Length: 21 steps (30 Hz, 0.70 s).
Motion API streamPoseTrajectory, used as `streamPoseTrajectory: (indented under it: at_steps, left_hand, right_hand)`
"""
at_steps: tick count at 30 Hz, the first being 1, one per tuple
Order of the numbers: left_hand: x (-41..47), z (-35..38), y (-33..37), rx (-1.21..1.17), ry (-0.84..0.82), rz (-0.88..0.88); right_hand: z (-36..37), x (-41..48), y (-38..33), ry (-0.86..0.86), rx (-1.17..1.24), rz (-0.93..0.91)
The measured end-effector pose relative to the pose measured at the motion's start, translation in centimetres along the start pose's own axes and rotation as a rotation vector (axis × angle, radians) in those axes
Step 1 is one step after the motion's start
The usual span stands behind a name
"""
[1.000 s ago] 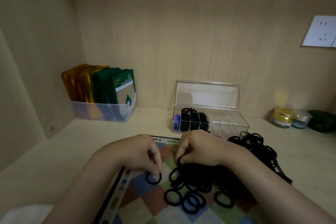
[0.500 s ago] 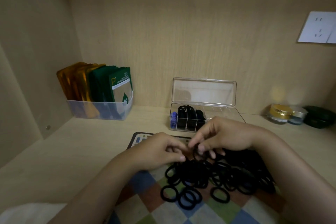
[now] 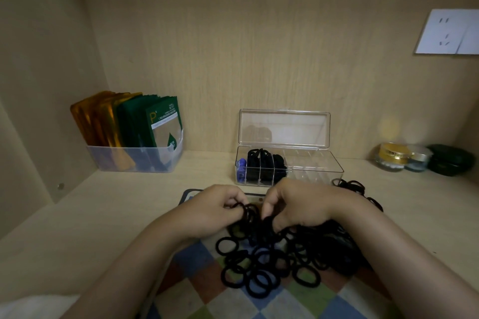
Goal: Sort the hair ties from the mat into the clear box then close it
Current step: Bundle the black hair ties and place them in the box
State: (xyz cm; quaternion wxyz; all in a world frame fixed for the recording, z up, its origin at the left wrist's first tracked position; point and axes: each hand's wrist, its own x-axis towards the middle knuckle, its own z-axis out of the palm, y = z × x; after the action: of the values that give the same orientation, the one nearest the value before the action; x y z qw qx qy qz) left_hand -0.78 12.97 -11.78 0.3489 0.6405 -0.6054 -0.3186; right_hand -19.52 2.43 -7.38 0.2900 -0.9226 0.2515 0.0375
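Note:
A heap of several black hair ties [image 3: 269,264] lies on the checked mat [image 3: 197,282] in front of me. My left hand [image 3: 217,211] pinches a small bunch of black ties [image 3: 248,213] just above the heap. My right hand [image 3: 298,204] is close beside it, fingers curled on the same bunch. Behind my hands stands the clear box [image 3: 313,166], its lid [image 3: 283,128] raised. Its left compartments hold black ties and one blue tie [image 3: 242,166]; the right compartments look bare.
A clear tub of gold and green sachets [image 3: 134,137] stands at the back left. Small jars [image 3: 394,156] and a dark green lidded jar [image 3: 452,159] sit at the back right. A white wall socket [image 3: 448,31] is on the back panel.
My hands have come together over the heap and now both hold a bunch of ties; a second ago my left hand touched a single tie on the mat.

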Motion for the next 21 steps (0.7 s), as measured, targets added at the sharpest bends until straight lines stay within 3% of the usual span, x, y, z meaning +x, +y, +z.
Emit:
streamPoseTrajectory:
  at_steps: [5, 9, 12, 16, 21]
  left_hand:
    - [0.7, -0.1, 0.2, -0.167, 0.136, -0.048]
    - [1.0, 0.3, 0.2, -0.326, 0.163, -0.120]
    - [0.9, 0.7, 0.5, -0.335, 0.188, -0.126]
    - [1.3, 0.9, 0.4, -0.310, 0.285, -0.123]
    - [1.4, 1.1, 1.1, -0.524, 0.231, -0.134]
  right_hand:
    - [-1.1, -0.5, 0.6, 0.111, 0.319, 0.040]
    - [-1.3, -0.3, 0.8, 0.196, 0.346, 0.031]
    - [-1.2, -0.2, 0.8, 0.210, 0.393, 0.022]
    - [-0.4, 0.5, 0.3, 0.205, 0.659, -0.044]
    - [1.2, 2.2, -0.4, 0.303, 0.682, -0.022]
